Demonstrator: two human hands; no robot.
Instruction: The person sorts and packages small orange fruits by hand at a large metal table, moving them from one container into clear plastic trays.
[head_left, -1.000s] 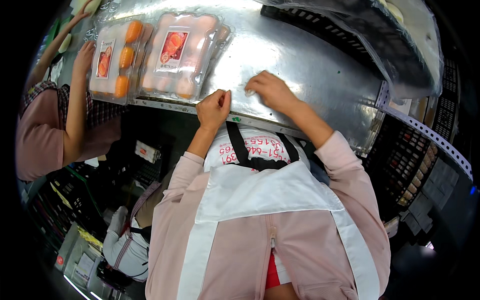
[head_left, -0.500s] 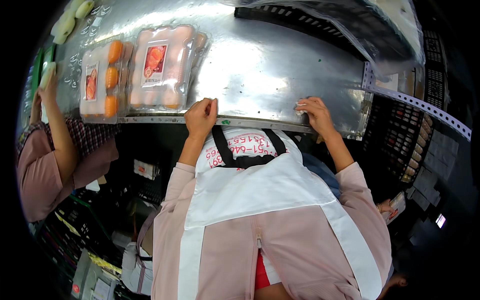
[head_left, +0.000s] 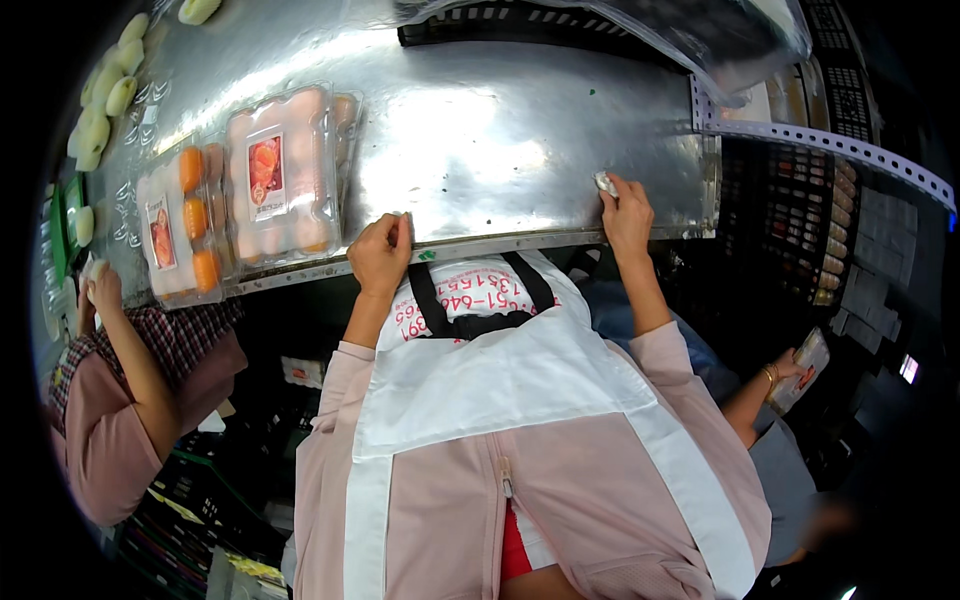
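Observation:
My left hand point(head_left: 380, 252) is curled closed at the near edge of the metal table point(head_left: 500, 190), close to the clear packs. Whatever its fingers may hold is hidden. Further right, my right hand point(head_left: 627, 215) pinches a small crumpled white scrap point(head_left: 605, 183) just above the tabletop. Left of my left hand lies a clear plastic pack point(head_left: 285, 170) of pale round items with a red picture label. Beside it sits another clear pack point(head_left: 185, 225), where several orange items show along one side. Both packs seem to rest on further packs.
A black crate point(head_left: 520, 38) with plastic film point(head_left: 700, 50) stands at the far side. A perforated metal strip point(head_left: 820, 135) runs out at right. Pale peeled-looking items point(head_left: 105, 90) lie far left. Co-workers' hands show at left point(head_left: 103, 288) and right, the latter holding a pack point(head_left: 803, 368).
The view has turned, so the packs appear lower and further left. My right hand has moved a little forward, still pinching the white scrap. At right, the co-worker's hand and pack show more.

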